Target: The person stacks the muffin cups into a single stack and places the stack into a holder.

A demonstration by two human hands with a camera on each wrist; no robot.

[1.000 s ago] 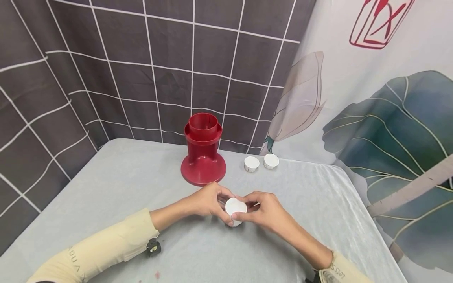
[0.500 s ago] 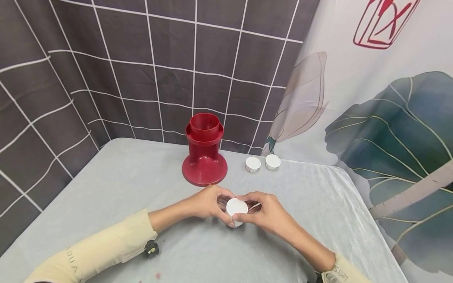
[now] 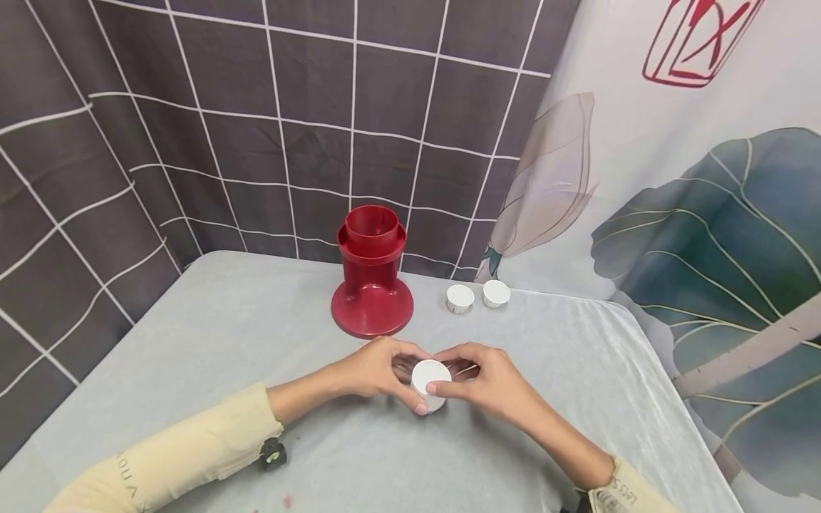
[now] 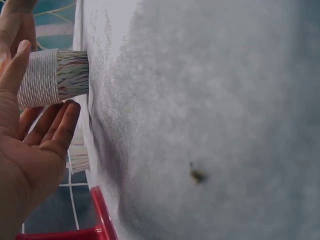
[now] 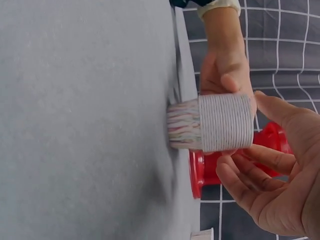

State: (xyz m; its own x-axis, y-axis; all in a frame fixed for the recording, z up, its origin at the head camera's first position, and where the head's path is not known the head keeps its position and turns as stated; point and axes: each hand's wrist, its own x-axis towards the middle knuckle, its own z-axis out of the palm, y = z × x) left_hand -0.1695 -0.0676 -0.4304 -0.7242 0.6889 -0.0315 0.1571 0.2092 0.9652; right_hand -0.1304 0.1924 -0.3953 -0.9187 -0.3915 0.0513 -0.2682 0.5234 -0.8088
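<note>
A stack of nested white paper cups [image 3: 428, 370] stands upright on the cloth near the middle. Its many ribbed rims sit above a lowest cup with coloured wavy lines, plain in the right wrist view's stack [image 5: 225, 122]. My left hand [image 3: 375, 367] curves round the stack's left side, thumb in front and fingers behind. From the right, my right hand [image 3: 490, 377] spans the top rims, its thumb laid over the near edge and its fingers at the far side. The fingers of both hands meet or overlap behind the stack in the head view.
Behind the left hand stands a red plastic piece [image 3: 372, 285] with a wide round base and a cup-shaped top. Two more white paper cups, a left one [image 3: 460, 299] and a right one [image 3: 496, 293], sit near the table's back edge. Patterned curtains [image 3: 308, 157] hang behind.
The right thumb has moved slightly further over the top rim, which looked dented under it before and now looks round. The stack and left hand have hardly moved.
</note>
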